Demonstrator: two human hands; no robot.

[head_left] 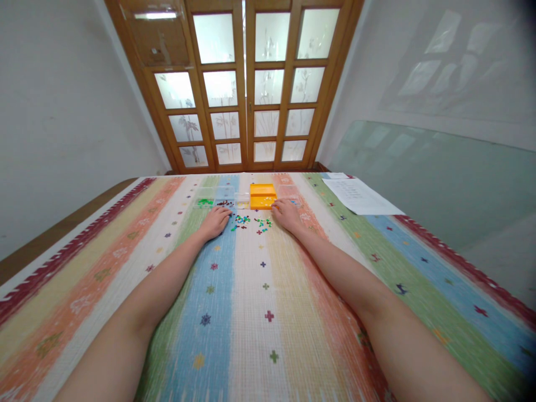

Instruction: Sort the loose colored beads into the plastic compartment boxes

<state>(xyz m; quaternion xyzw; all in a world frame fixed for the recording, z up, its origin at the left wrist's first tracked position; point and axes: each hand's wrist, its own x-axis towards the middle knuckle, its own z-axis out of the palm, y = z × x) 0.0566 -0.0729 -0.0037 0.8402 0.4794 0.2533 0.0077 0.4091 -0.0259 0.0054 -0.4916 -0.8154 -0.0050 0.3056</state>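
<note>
My left hand (215, 221) rests on the tablecloth, fingers loosely stretched, just in front of a clear compartment holding dark brown pieces (225, 203). I see nothing held in it. My right hand (287, 214) is at the front right corner of an open yellow box (263, 190), with its fingertips drawn together; anything between them is too small to make out. Pale pieces lie in the front part of that box. Between my hands, small mixed pieces (242, 220) in green, blue, white and dark red are scattered in two loose groups.
Left of the yellow box stand clear containers, one with green pieces (205, 202) and a small one with pale pieces (242, 204). Another clear container (288, 192) is partly behind my right hand. A printed paper (362, 195) lies on the striped tablecloth (251, 307) at right.
</note>
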